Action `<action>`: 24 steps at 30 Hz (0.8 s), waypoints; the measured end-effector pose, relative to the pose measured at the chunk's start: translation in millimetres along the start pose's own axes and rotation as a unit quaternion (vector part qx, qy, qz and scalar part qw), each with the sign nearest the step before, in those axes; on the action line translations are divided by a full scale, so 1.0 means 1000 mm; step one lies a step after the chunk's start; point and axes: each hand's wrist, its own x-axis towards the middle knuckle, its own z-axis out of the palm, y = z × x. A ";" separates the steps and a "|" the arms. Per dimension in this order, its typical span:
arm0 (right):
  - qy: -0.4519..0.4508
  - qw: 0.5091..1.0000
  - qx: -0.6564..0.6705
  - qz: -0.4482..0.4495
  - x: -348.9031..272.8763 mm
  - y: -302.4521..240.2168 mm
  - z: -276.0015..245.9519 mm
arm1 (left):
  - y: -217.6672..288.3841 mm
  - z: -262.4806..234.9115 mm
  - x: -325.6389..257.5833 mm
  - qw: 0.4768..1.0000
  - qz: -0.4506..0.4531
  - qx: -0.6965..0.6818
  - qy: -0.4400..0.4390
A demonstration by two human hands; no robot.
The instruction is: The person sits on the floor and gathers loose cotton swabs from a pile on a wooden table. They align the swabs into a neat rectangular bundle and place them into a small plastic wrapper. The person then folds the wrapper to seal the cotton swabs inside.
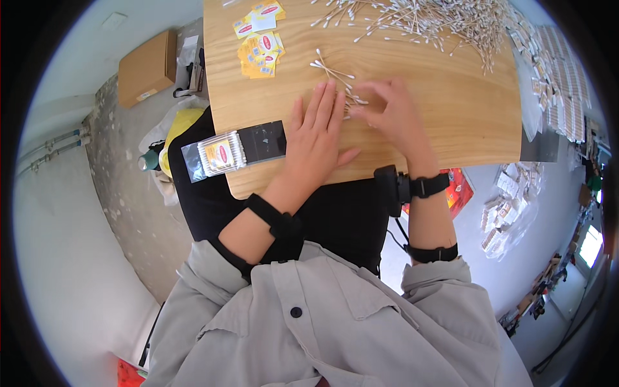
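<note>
My left hand [316,132] lies flat near the table's front edge, palm down, its fingers stretched forward. A small group of cotton swabs [351,101] lies against its fingertips and partly under them. On the other side of these swabs, my right hand [394,116] is slightly blurred, with thumb and index finger apart around the swab ends. A few loose cotton swabs [329,68] lie crossed just beyond my left fingertips. Left of my left hand, a clear packet of cotton swabs [222,153] with a yellow label overhangs the edge, its flap reaching toward my wrist.
A large heap of loose cotton swabs [445,19] covers the far right of the wooden table [258,100]. Yellow cards [261,48] lie in piles at the far left. Many packed swab bundles [548,84] sit beyond the right edge, and a bag of packets [512,203] lies lower right.
</note>
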 end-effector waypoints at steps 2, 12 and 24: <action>0.030 0.996 -0.028 -0.077 -0.013 0.002 0.007 | 0.000 0.004 0.005 1.000 -0.001 0.022 -0.002; 0.032 0.999 0.026 -0.021 -0.015 0.020 0.004 | -0.003 0.003 -0.017 0.998 -0.026 0.054 0.011; 0.070 0.994 0.075 0.024 0.006 0.016 0.009 | -0.003 -0.002 -0.017 0.999 -0.023 0.030 0.011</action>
